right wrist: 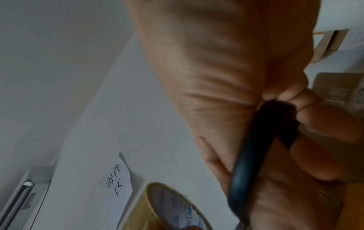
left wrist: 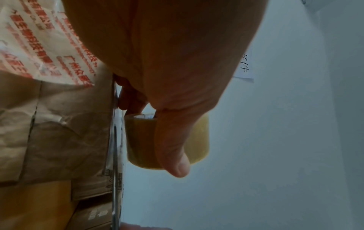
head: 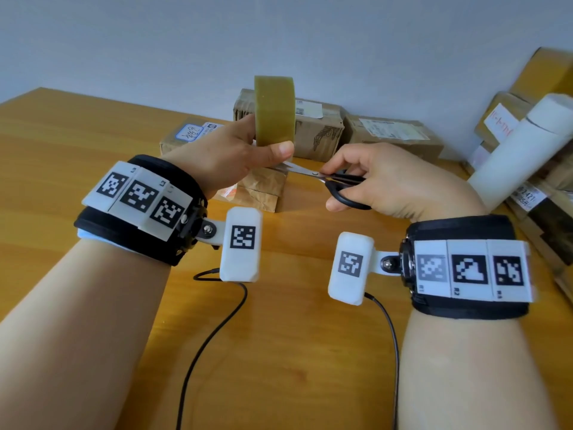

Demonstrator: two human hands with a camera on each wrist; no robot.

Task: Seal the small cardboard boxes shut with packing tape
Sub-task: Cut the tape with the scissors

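Hands: one tape roll, one scissors.

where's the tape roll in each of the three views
Head: tape roll upper centre, upright on edge, held by the left hand.
Left wrist: tape roll centre, behind the thumb.
Right wrist: tape roll at the bottom edge, printed core showing.
Shared landmark: the scissors, whose blades and black handle lie beside the roll.
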